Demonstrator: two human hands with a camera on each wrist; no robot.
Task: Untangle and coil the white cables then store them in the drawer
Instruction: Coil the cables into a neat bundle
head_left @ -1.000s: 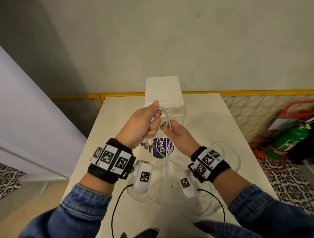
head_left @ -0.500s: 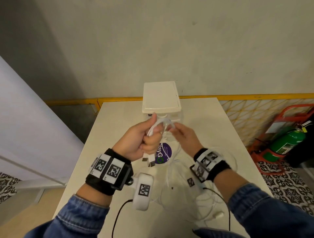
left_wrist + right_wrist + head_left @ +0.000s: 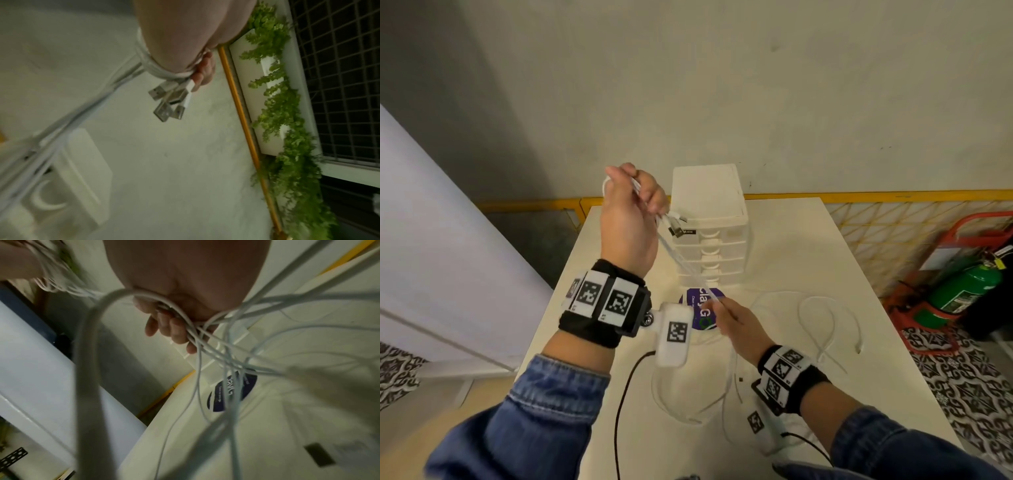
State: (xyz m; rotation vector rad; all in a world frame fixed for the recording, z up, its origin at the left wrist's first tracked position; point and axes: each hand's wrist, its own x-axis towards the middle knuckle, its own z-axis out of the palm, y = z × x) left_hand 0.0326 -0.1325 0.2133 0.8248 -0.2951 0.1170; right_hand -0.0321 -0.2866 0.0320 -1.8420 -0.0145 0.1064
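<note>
My left hand (image 3: 635,202) is raised high at the left of the white drawer unit (image 3: 709,226). It grips a bundle of white cables (image 3: 681,263) near their ends, and several USB plugs (image 3: 170,100) stick out below its fingers. The cables run taut down to my right hand (image 3: 726,313), which holds them low above the table, fingers (image 3: 176,331) curled round the strands. More white cable loops (image 3: 822,325) lie slack on the table to the right and in front. All the drawers look closed.
A purple round sticker (image 3: 700,310) is on the cream table (image 3: 791,246) before the drawer unit. A green fire extinguisher (image 3: 962,291) in a red stand is on the floor to the right. A white panel (image 3: 431,257) stands at the left.
My left hand has risen up and leftward with the cable ends. My right hand has slid down along the cables toward the table, so the strands are now pulled straight between them.
</note>
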